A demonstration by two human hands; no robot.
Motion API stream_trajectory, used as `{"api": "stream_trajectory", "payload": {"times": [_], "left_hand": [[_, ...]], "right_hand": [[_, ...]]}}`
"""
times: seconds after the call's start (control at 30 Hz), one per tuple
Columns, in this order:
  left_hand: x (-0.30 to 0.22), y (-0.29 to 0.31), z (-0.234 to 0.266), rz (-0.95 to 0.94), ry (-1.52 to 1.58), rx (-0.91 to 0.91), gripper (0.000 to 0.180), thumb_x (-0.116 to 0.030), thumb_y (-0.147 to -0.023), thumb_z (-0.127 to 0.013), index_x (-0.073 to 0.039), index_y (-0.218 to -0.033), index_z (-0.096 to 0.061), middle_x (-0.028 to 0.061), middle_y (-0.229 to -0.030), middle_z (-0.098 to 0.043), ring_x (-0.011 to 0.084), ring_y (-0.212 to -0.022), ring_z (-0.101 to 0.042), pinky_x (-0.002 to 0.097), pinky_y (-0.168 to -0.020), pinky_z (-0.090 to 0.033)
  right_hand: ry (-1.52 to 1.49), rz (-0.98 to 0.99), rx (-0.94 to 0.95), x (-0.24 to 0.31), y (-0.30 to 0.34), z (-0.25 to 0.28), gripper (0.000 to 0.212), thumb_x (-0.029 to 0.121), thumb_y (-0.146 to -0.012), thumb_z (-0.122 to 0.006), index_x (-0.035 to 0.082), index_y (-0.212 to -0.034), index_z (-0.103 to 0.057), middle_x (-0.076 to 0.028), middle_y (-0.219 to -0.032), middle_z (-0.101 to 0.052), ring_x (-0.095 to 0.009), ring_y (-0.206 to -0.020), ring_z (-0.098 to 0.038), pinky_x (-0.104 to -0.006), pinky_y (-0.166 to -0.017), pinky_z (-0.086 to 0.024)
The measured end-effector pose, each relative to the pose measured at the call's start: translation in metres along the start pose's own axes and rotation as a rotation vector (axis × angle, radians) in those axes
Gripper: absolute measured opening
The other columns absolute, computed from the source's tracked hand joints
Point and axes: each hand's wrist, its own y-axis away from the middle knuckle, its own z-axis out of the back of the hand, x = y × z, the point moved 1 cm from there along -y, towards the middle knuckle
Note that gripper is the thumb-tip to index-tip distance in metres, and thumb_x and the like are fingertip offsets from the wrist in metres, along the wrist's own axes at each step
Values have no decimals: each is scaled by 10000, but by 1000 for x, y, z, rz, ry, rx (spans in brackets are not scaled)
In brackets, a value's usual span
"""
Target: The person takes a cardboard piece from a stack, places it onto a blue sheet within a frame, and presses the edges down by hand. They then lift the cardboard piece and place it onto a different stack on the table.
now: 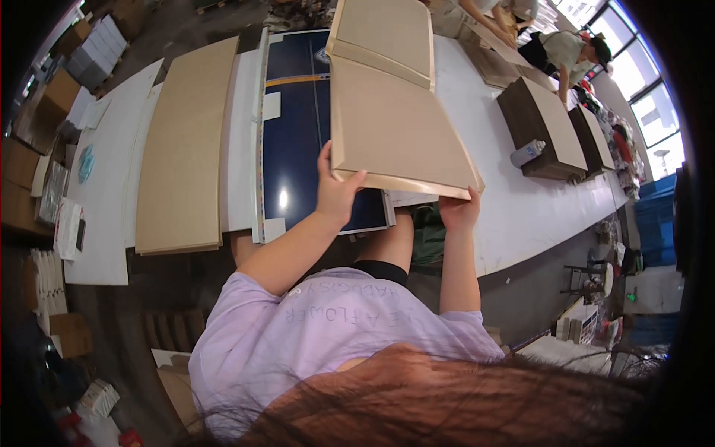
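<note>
Both my hands hold up a large beige board panel [402,123] with shiny gold edges. It has two sections joined at a crease, and the far section [383,37] reaches away from me. My left hand [339,190] grips the near left corner, thumb on the upper face. My right hand [459,210] is closed on the near right corner, its fingers partly hidden beneath. Below and to the left of the panel lies a glossy dark blue printed sheet [294,153] with an orange band. The panel covers part of this sheet.
Beige boards [186,149] are stacked on the white table [108,186] at left. Dark-edged stacks of boards [544,127] and a spray can [527,153] stand on the right-hand table [514,223]. Farther back, a person in a dark cap [570,56] works beside others.
</note>
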Motion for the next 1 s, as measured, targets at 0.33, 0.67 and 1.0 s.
{"api": "stream_trajectory", "payload": {"times": [0.33, 0.67, 1.0], "left_hand": [[-2, 45, 223, 182, -105, -351, 716, 78, -801, -600, -129, -1391, -249, 87, -1127, -527, 184, -918, -576, 280, -659, -507], [-8, -9, 267, 177, -1222, -313, 704, -373, -792, -691, -28, -1315, -372, 190, -1041, -609, 275, -910, -625, 389, -765, -501], [-19, -49, 234, 290, -1712, -337, 333, -224, -898, -485, 9, -1129, -430, 229, -936, -647, 391, -862, -640, 477, -741, -507]], "right_hand": [[680, -316, 27, -126, 1, 70, 377, 89, -854, -609, 46, -1210, -492, -74, -1075, -613, -220, -941, -632, -363, -757, -554], [892, -493, 51, -125, -32, 74, 332, 76, -834, -651, 36, -1138, -525, -93, -969, -625, -192, -787, -643, -307, -608, -556], [799, -534, 72, -123, -33, 79, 338, 74, -839, -647, 50, -1151, -519, -67, -968, -626, -182, -802, -642, -300, -596, -543]]}}
